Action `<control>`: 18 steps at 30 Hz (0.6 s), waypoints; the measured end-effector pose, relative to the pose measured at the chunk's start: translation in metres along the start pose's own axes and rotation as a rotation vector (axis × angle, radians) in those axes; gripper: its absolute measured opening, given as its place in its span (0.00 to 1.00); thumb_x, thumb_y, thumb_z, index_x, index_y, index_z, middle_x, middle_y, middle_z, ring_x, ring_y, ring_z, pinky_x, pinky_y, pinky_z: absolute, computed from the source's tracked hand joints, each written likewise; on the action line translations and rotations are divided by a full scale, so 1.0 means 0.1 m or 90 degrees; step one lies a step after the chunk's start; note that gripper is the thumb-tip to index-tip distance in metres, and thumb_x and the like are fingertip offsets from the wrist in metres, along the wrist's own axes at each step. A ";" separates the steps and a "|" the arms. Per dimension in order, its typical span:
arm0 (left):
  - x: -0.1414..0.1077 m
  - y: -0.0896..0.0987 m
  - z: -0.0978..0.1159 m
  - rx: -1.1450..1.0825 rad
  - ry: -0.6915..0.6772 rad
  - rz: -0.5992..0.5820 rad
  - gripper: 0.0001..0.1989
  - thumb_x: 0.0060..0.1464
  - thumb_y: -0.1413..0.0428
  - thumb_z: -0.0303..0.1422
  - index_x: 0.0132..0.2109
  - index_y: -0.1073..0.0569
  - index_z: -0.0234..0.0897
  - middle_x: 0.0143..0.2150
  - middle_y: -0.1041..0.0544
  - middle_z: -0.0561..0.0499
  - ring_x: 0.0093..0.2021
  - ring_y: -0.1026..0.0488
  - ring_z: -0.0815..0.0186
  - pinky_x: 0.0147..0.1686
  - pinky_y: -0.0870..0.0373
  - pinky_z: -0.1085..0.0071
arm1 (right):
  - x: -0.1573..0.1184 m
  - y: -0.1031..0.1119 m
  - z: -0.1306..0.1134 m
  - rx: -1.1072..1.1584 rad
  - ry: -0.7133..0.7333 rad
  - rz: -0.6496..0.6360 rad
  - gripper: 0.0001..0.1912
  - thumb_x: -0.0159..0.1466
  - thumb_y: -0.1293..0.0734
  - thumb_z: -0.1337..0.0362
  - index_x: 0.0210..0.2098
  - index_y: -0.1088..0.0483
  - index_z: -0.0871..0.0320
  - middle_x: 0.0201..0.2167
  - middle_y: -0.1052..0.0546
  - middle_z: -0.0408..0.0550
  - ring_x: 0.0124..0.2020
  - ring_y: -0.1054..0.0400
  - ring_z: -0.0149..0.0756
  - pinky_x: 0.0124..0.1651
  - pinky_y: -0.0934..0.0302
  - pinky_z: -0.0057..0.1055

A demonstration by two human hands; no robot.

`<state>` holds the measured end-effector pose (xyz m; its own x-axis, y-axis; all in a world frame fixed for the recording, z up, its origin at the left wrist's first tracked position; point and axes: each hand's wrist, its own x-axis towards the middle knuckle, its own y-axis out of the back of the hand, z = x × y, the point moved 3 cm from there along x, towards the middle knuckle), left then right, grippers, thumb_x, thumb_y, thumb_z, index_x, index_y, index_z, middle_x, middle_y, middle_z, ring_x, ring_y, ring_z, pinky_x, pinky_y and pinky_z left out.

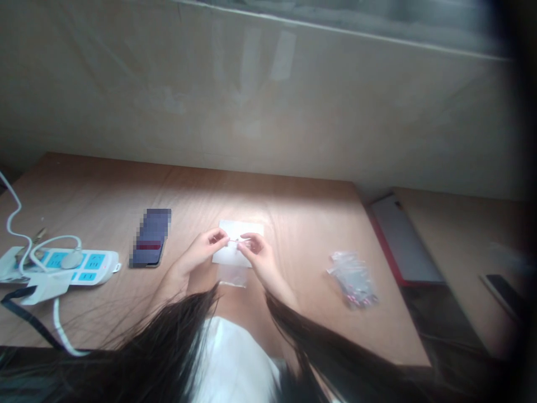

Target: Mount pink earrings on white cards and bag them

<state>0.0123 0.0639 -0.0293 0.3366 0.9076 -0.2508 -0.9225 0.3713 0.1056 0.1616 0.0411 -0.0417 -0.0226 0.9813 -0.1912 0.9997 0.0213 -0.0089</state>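
Over a white sheet of paper (229, 254) on the wooden table, my left hand (210, 242) and my right hand (258, 252) face each other. A thin reddish strand (233, 241) runs between their fingertips. Each hand pinches one end of it; what it is made of is too small to tell. Something small and whitish shows at my right fingers. A clear plastic bag (232, 276) lies just below the paper, between my wrists.
A phone (151, 238) lies left of the hands. Farther left is a white power strip (107, 266) with cables. Clear bags with small red and white items (354, 282) lie right. Beyond the table (314, 336) stands another table (453, 235) with a dark phone (505, 294).
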 end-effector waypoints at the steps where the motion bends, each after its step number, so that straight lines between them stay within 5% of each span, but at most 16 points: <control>1: -0.01 -0.02 -0.01 -0.021 0.000 0.006 0.11 0.46 0.48 0.38 0.28 0.34 0.33 0.26 0.33 0.53 0.28 0.36 0.71 0.29 0.39 0.76 | -0.01 0.02 0.02 0.018 -0.023 0.017 0.11 0.50 0.35 0.60 0.31 0.33 0.59 0.28 0.28 0.46 0.30 0.35 0.32 0.33 0.42 0.28; 6: -0.07 -0.02 -0.06 -0.080 0.008 0.057 0.12 0.46 0.48 0.39 0.30 0.34 0.33 0.28 0.33 0.53 0.29 0.36 0.71 0.28 0.39 0.77 | -0.05 0.08 0.01 0.048 -0.093 0.004 0.10 0.49 0.35 0.59 0.21 0.33 0.61 0.23 0.28 0.45 0.27 0.35 0.31 0.34 0.43 0.29; 11: -0.13 -0.04 -0.08 -0.069 0.048 -0.034 0.14 0.46 0.49 0.41 0.28 0.33 0.33 0.28 0.30 0.51 0.29 0.33 0.68 0.29 0.38 0.75 | -0.06 0.09 -0.03 0.062 -0.108 -0.007 0.08 0.45 0.33 0.62 0.19 0.34 0.60 0.21 0.29 0.43 0.26 0.36 0.31 0.32 0.43 0.29; 18: -0.15 -0.08 0.02 -0.017 -0.002 0.053 0.11 0.46 0.48 0.38 0.26 0.31 0.32 0.25 0.31 0.52 0.29 0.34 0.69 0.31 0.40 0.75 | 0.00 0.05 0.11 0.037 -0.071 -0.076 0.10 0.49 0.35 0.58 0.23 0.33 0.59 0.25 0.28 0.45 0.28 0.36 0.31 0.33 0.43 0.28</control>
<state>0.0152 0.0482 -0.0242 0.2587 0.9360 -0.2385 -0.9522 0.2887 0.1001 0.1669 0.0387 -0.0529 -0.1442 0.9454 -0.2925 0.9881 0.1216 -0.0940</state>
